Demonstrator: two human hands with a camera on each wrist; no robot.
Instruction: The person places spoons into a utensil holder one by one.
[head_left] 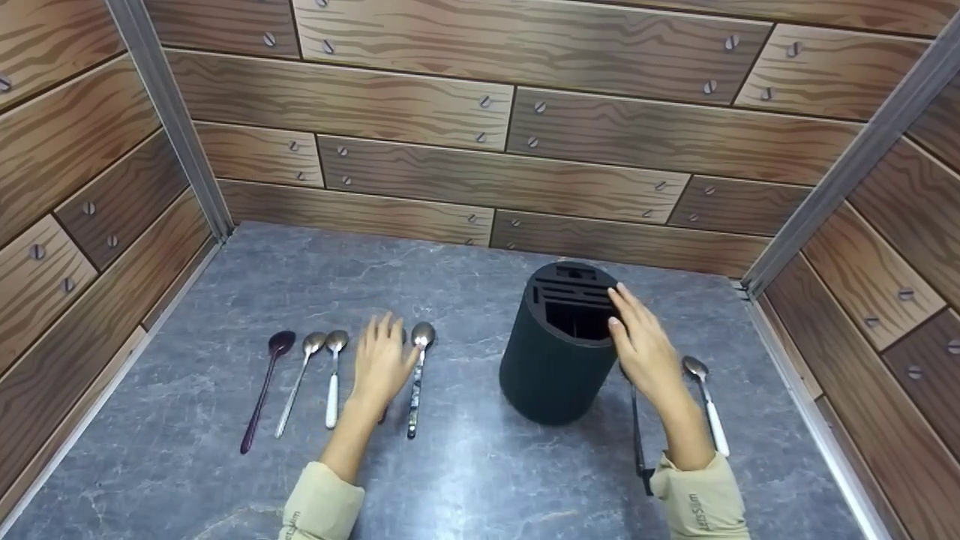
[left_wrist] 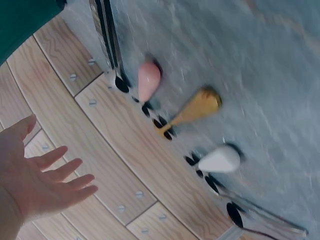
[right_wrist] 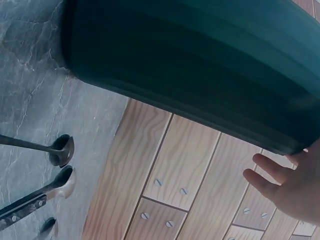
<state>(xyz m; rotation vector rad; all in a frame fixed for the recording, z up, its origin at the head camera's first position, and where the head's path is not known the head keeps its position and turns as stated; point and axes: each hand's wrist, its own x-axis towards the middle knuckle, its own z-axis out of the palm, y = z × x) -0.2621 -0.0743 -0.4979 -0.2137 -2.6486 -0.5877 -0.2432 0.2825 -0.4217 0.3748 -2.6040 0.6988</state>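
Observation:
A dark green cylindrical utensil holder [head_left: 555, 382] with a slotted black top stands upright right of centre. My right hand [head_left: 649, 356] is at its right side, fingers extended and fingertips right at the rim. In the right wrist view the holder [right_wrist: 190, 65] fills the upper part, above the hand [right_wrist: 295, 185]. My left hand [head_left: 382, 364] hovers over the row of spoons with fingers spread, holding nothing; it partly hides some spoons. Beside it lie a spoon with a patterned handle [head_left: 416, 390] and a white-handled spoon [head_left: 333, 390]. Pink [left_wrist: 149, 80] and gold [left_wrist: 200, 106] handles show in the left wrist view.
Farther left lie a thin silver spoon [head_left: 296, 390] and a purple spoon [head_left: 262, 397]. Right of the holder are a white-handled spoon [head_left: 712, 420] and a dark-handled utensil [head_left: 637, 427], partly behind my right arm. Wood-patterned walls [head_left: 420, 165] enclose the grey marbled table [head_left: 465, 480].

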